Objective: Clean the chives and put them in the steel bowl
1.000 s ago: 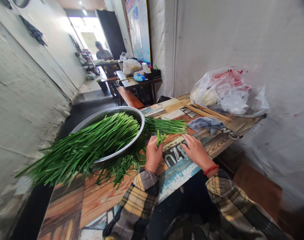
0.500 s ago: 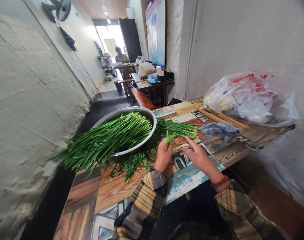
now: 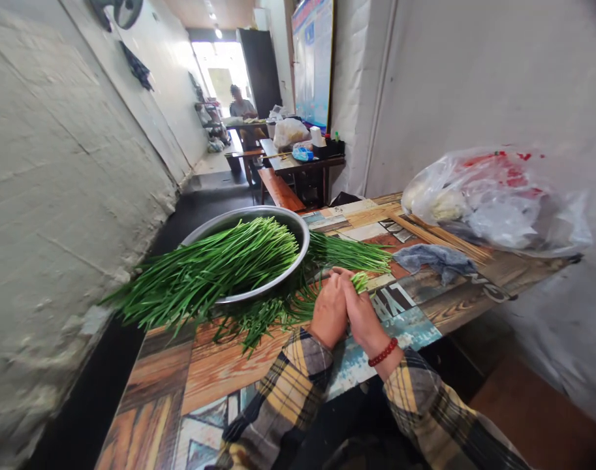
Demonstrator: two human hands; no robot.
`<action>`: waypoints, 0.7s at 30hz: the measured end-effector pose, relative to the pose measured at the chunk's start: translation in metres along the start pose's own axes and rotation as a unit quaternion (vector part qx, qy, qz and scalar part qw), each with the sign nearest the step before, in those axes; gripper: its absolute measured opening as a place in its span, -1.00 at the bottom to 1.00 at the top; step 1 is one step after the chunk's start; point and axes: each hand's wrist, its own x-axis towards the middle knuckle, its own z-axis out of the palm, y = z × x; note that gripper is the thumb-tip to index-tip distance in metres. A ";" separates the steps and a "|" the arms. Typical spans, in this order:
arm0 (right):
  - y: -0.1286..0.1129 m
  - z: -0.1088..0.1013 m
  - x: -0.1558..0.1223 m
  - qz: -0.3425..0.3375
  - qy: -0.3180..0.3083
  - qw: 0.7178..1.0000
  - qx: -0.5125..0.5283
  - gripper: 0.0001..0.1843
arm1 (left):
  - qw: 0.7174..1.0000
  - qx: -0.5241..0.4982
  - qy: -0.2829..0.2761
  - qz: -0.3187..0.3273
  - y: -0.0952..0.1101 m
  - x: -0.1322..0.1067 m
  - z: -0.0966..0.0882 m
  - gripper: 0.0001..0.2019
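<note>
My left hand (image 3: 329, 312) and my right hand (image 3: 363, 316) are pressed together over the table's front part. Both are closed round a small bunch of garlic chives (image 3: 360, 282), whose pale cut ends poke out beyond my right fingers. Most of the bunch is hidden by my hands. Left of them, a large heap of chives (image 3: 229, 261) fills a metal basin (image 3: 305, 243) and hangs over its left side. Another pile of chives (image 3: 351, 251) lies just beyond my hands, and loose trimmed leaves (image 3: 261, 323) lie below the basin.
A grey-blue cloth (image 3: 435, 259) lies right of my hands, with wooden sticks (image 3: 439, 236) behind it. At the right wall sits a clear plastic bag (image 3: 498, 199). Farther back are a second table (image 3: 298, 164) with bags and boxes, and a seated person (image 3: 241, 104).
My right hand has moved left and closed against my left hand round the chives. Earlier it was open and apart, and only my left hand held the bunch.
</note>
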 end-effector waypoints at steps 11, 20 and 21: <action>-0.069 -0.059 0.065 0.018 0.118 0.934 0.336 -0.71 | 0.987 0.029 -0.055 -0.148 -0.024 -0.001 -0.015 -0.71; -0.142 -0.131 0.119 -0.096 0.133 0.920 0.356 -0.63 | 0.976 -0.026 0.033 -0.215 -0.052 0.005 -0.012 -0.69; -0.145 -0.133 0.121 -0.100 0.133 0.922 0.349 -0.62 | 0.974 -0.034 0.056 -0.217 -0.054 0.006 -0.011 -0.67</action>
